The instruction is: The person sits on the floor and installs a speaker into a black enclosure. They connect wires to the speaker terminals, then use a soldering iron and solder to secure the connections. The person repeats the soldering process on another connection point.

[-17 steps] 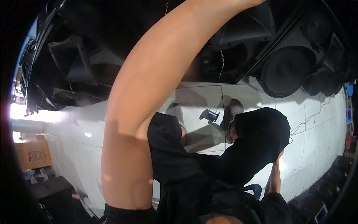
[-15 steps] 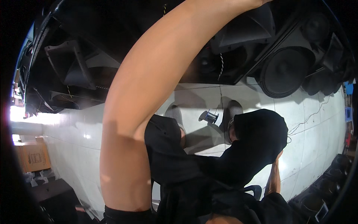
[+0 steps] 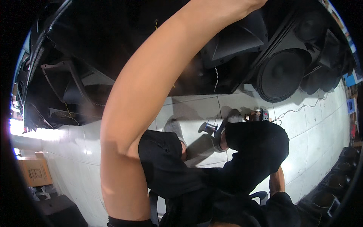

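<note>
My left arm stretches up and across the black speaker cabinets. My left hand (image 3: 257, 4) shows only in part at the top edge, its fingers out of the picture, so its grip is hidden. A grey speaker horn (image 3: 238, 39) lies just below it. My right forearm passes behind my right knee. Beyond the knee, part of my right hand (image 3: 252, 116) shows in shadow, closed at a small power strip (image 3: 265, 114) with red on its face. Between my feet a small spool (image 3: 208, 128) of silvery wire lies on its side on the tiled floor.
A large round speaker cone (image 3: 280, 75) stands in a cabinet at right. Another horn (image 3: 62, 81) sits at left, with thin twisted wires (image 3: 216, 79) hanging nearby. A pale cable (image 3: 302, 109) runs over the floor. A cardboard box (image 3: 34, 172) stands far left; more speakers line the lower right.
The power strip and part of my right hand have come into sight beyond my right knee. My view has shifted slightly, and my right foot has moved left toward the spool.
</note>
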Tool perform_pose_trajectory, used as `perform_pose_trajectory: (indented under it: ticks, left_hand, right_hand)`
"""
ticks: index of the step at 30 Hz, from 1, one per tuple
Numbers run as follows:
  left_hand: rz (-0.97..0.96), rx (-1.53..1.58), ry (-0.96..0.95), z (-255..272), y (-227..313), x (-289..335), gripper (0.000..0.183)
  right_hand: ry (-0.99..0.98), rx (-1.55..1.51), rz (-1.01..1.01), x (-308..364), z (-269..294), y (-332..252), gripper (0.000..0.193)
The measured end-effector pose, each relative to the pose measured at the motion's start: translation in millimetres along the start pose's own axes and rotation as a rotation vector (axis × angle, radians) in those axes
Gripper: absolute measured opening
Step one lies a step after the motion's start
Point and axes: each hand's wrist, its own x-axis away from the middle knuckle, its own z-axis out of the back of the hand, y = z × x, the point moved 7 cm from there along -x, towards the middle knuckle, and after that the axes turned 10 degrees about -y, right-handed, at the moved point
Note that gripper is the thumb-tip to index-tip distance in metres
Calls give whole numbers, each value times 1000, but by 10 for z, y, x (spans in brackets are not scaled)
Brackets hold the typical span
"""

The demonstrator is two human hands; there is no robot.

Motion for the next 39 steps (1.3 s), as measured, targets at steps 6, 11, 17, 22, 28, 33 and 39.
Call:
perform_pose_trajectory:
  ticks: [6, 11, 17, 22, 28, 33, 39]
  left_hand:
    - [-182, 212, -35, 289, 63, 178, 32]
    - [-114, 322, -298, 635, -218, 616, 28]
    - [807, 827, -441, 561, -641, 1444, 36]
    - [1020, 964, -588, 303, -389, 1506, 64]
    - [1074, 955, -600, 184, -351, 1600, 55]
    - [1079, 1253, -557, 85, -351, 1671, 28]
    - [952, 1229, -595, 178, -348, 1629, 32]
  right_hand:
    - [-21, 29, 9, 30, -95, -80, 48]
    - [26, 18, 70, -117, 71, -238, 46]
    - [202, -326, 53, -164, 1390, -939, 43]
    - [312, -480, 258, -49, 2426, -1871, 36]
    - [422, -447, 589, 338, 3367, -3097, 33]
    - [555, -428, 823, 638, 3940, -3648, 33]
    - [691, -335, 983, 897, 4348, -3983, 39]
